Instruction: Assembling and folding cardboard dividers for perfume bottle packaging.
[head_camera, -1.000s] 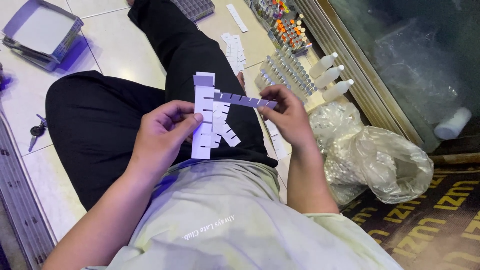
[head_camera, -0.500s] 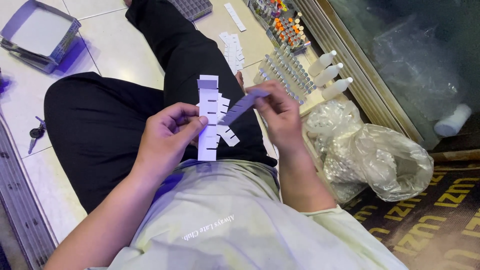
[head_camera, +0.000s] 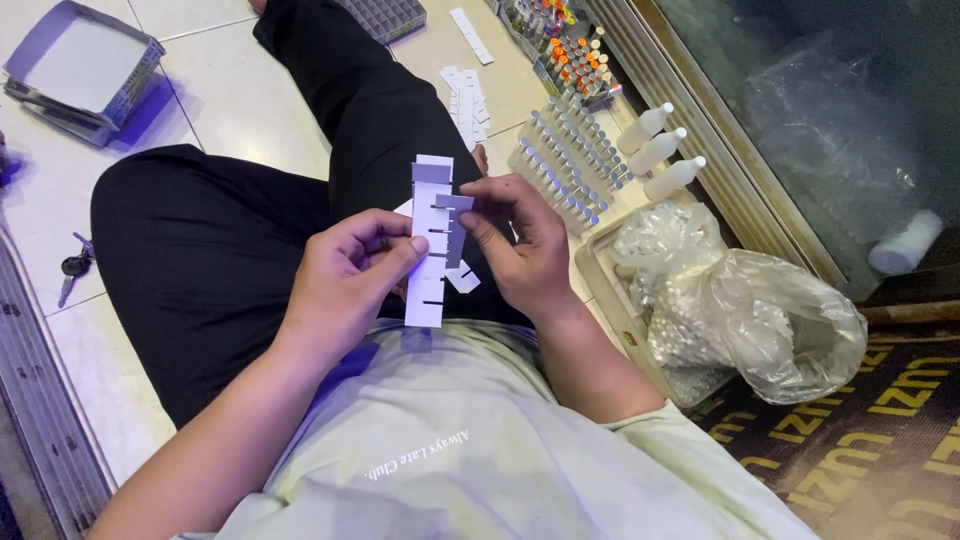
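While the person sits cross-legged in black trousers (head_camera: 250, 250) on the pale tiled floor (head_camera: 200, 110), both bare hands meet over the lap at the middle of the head view; the left hand (head_camera: 345, 275) pinches a long white slotted cardboard divider strip (head_camera: 428, 290) between thumb and fingers, holding it upright, and the right hand (head_camera: 520, 245), just at three o'clock of it, grips a shorter grey-white slotted cardboard strip (head_camera: 455, 225) between thumb and forefinger, set against the long strip's right edge so the two pieces touch. More white cardboard pieces show behind the pair, partly hidden. At twelve o'clock from the hands a small heap of loose white cardboard strips (head_camera: 468, 100) lies on the tiles, and at one o'clock stands a clear rack of small capped vials (head_camera: 570, 160), with three white plastic squeeze bottles (head_camera: 660, 150) lying side by side just beyond it. At three to four o'clock a crumpled clear plastic bag (head_camera: 745, 300) rests in a shallow tray. At ten o'clock, well apart, sits an open blue-edged cardboard box (head_camera: 80, 65), and at nine o'clock a bunch of keys (head_camera: 72, 268) lies on the floor
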